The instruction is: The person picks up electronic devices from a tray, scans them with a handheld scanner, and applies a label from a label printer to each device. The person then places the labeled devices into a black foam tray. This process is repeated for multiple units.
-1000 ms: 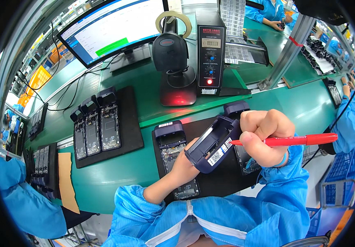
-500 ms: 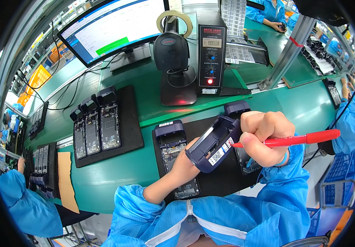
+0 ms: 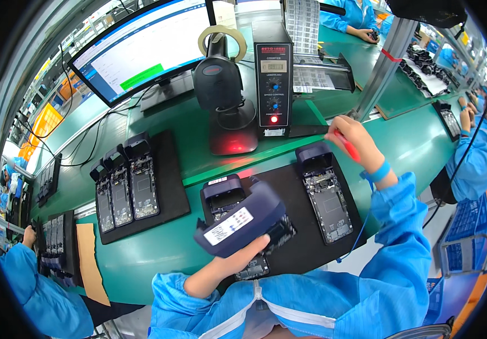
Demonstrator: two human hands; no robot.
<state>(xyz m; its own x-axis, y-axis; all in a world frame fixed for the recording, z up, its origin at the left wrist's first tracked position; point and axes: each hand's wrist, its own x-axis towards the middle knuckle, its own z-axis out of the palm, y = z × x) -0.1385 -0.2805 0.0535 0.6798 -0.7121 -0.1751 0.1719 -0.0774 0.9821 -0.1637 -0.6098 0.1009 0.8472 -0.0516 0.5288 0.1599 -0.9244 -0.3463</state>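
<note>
My left hand (image 3: 242, 252) holds a dark blue device (image 3: 243, 217) with a white barcode label, lifted over the black mat (image 3: 302, 248). My right hand (image 3: 352, 138) has reached forward to the strip of labels at the black dispenser box (image 3: 272, 79) and grips a red pen-like tool (image 3: 346, 144). On the mat lie two more open devices, one (image 3: 223, 195) just behind the held one and one (image 3: 325, 192) to the right under my right forearm.
A scanner on a stand (image 3: 221, 85) glows red at its base. A monitor (image 3: 141, 51) stands behind it. A second black mat (image 3: 141, 186) at the left carries three open devices. Other people in blue sleeves work at the left (image 3: 26, 271) and right (image 3: 475, 152).
My right hand left the held device and moved forward and right to the label dispenser with the red tool. The device in my left hand dropped lower and tilted flatter.
</note>
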